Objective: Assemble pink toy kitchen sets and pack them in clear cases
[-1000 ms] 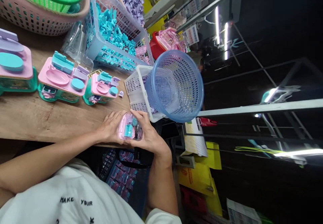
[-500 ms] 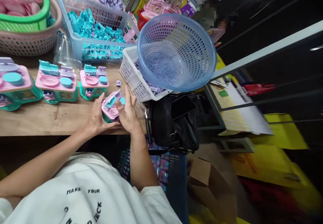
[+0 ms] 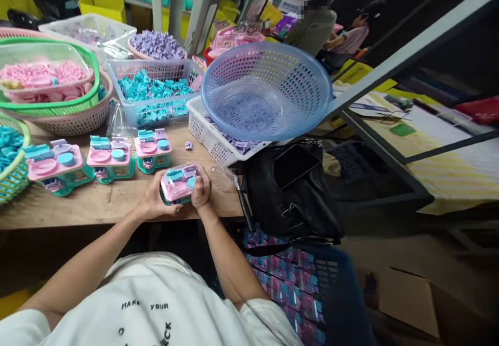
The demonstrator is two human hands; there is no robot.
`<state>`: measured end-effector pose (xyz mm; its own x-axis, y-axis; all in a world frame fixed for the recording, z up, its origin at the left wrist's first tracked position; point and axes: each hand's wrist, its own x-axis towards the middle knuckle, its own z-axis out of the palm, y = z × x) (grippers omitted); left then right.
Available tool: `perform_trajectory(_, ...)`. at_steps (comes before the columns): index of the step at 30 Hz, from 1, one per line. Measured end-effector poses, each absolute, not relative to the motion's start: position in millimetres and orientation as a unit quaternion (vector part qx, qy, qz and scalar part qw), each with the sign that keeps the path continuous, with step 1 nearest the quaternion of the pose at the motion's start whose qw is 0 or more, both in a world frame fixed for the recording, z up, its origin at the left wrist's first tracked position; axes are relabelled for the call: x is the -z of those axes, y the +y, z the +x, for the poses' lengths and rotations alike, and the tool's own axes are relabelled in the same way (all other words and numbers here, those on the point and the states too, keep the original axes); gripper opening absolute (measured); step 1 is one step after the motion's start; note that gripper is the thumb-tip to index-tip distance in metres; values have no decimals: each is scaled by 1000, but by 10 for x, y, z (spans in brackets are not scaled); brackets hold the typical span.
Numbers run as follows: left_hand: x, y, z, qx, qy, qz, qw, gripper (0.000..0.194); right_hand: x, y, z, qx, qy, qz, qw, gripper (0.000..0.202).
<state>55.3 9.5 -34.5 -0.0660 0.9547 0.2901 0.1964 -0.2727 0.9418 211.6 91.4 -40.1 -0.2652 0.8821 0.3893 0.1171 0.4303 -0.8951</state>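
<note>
A small toy kitchen set [image 3: 179, 186] is held between both hands above the table's front edge. It has a pink top with turquoise and lilac pieces, a turquoise base, and what looks like a clear cover over it. My left hand [image 3: 153, 200] wraps its left side and underside. My right hand [image 3: 201, 192] is closed on its right end, thumb pressing near the turquoise disc. Three similar toy kitchens [image 3: 153, 151] stand in a row to the left. A small lilac piece [image 3: 188, 145] lies behind the held one, and a clear plastic piece [image 3: 222, 178] to the right.
A blue colander [image 3: 268, 96] sits tilted on a white basket [image 3: 206, 128] of lilac parts. Behind are a blue basket [image 3: 156, 112] of turquoise parts and a green basket [image 3: 58, 108]. A black bag [image 3: 288, 200] rests at right; a crate [image 3: 343, 283] of packed toys stands below.
My right hand has gone from fingers spread beside the toy kitchen to closed on its right end. The toy has turned more level. The camera view has shifted.
</note>
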Motion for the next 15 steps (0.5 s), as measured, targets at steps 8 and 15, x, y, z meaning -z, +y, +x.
perform_trajectory(8,354,-128,166,-449,556,642,276,84,98,1617,1765,-367,-801,-385,276,57)
perform_trajectory(15,501,-509,122,-380,635,654,158,88,18,1959,1458,-203,-844,-484,114,38)
